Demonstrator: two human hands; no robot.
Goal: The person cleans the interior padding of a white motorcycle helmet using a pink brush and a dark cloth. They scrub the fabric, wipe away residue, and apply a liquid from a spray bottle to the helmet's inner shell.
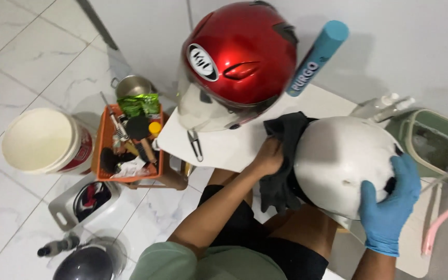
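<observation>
White helmet (338, 166) sits on the person's lap, at the near edge of the white tabletop (224, 145). Right hand (390, 199), in a blue glove, is clamped on the helmet's right side, fingers spread over the shell. Left hand (269, 155), bare, is closed on a black cloth (283, 155) pressed against the helmet's left side; the cloth hangs down over the thigh. The hands are well apart, with the helmet between them.

Red helmet (239, 57) stands on the tabletop behind, clear visor facing down and left, with an oval white-and-black badge on its crown. Blue spray can (317, 57) with a white label band leans tilted just to the right of it, near the wall. Metal pliers-like tool (195, 144) lies on the tabletop below the visor.

On the floor to the left: orange tray (102, 150) packed with brushes, a green foil packet and a small yellow-capped item; steel pot (133, 85) behind it; white bucket (42, 141) with a red label, just beside the tray. Grey bin (60, 210) sits lower down, and a dark helmet (86, 263) at the bottom edge.

To the right: green basin (436, 140), pump bottles (385, 103) behind it, pink brush handle (444, 212) at the edge.
</observation>
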